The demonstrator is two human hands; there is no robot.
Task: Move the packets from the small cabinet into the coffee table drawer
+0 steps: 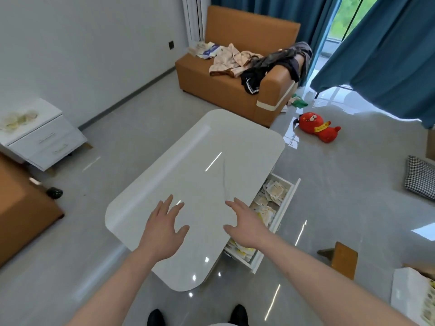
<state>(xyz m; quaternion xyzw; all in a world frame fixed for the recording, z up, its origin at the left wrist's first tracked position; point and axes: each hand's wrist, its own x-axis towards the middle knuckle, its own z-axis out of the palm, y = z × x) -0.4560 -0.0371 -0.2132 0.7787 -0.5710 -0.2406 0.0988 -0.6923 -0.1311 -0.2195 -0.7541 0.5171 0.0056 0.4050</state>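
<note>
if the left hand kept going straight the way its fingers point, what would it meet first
Probably nothing close: the left hand points along the bare coffee table top toward the orange sofa beyond; its height above the top is unclear.

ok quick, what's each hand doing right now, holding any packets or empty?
Left hand: open, fingers spread, holding nothing, over the glossy white coffee table.
Right hand: open, fingers spread, holding nothing.
</note>
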